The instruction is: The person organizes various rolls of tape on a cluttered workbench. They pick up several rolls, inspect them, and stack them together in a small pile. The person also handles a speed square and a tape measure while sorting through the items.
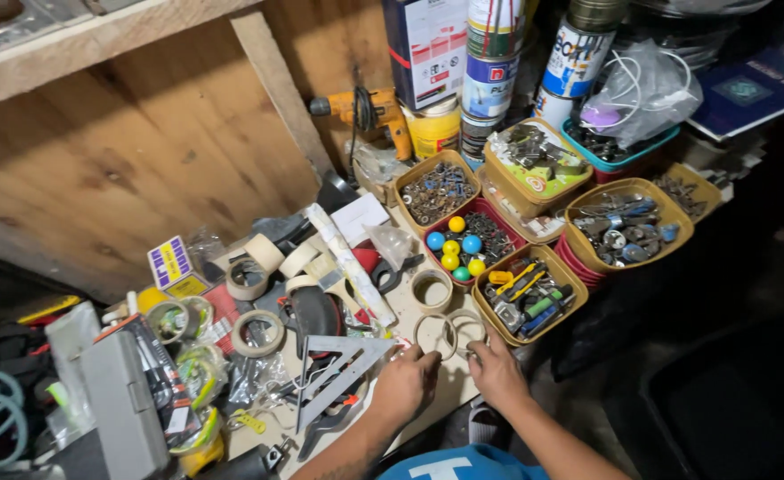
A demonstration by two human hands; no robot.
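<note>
My left hand rests on the cluttered workbench near its front edge, fingers curled beside a roll of masking tape. My right hand lies just right of it, fingertips touching a second tape roll. Whether either hand grips a roll cannot be told. A third tape roll sits a little farther back. A grey metal triangle square lies flat just left of my left hand.
Tan trays hold small hardware: coloured balls, hand tools, metal fittings, washers. Spray cans and a yellow drill stand at the back. More tape rolls and a grey case crowd the left.
</note>
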